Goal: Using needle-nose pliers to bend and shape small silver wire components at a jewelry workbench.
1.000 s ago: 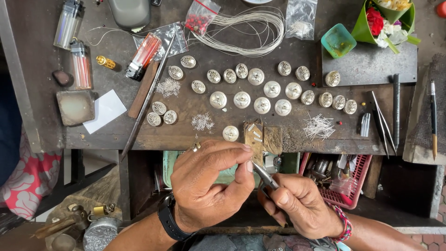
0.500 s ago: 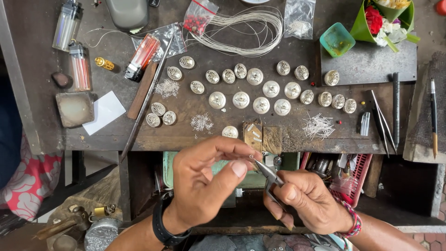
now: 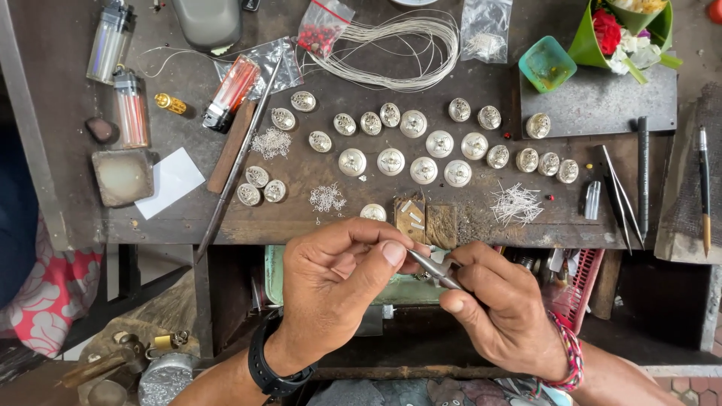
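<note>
Tweezers (image 3: 432,269) — pinched in right hand (image 3: 504,308)

shiny metal buttons (image 3: 423,170), worn wooden bench (image 3: 316,218)

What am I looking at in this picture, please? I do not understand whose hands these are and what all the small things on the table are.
The camera sits on a person's head and looks down, so both hands are that person's own. The left hand, with a black watch at the wrist, meets the right hand just below the edge of the wooden workbench. The right hand holds thin metal tweezers, and the left fingertips touch their tip; whatever is pinched there is too small to see. On the bench lie many round silver pieces, a coil of silver wire, little heaps of wire bits, lighters, and spare tweezers.
</note>
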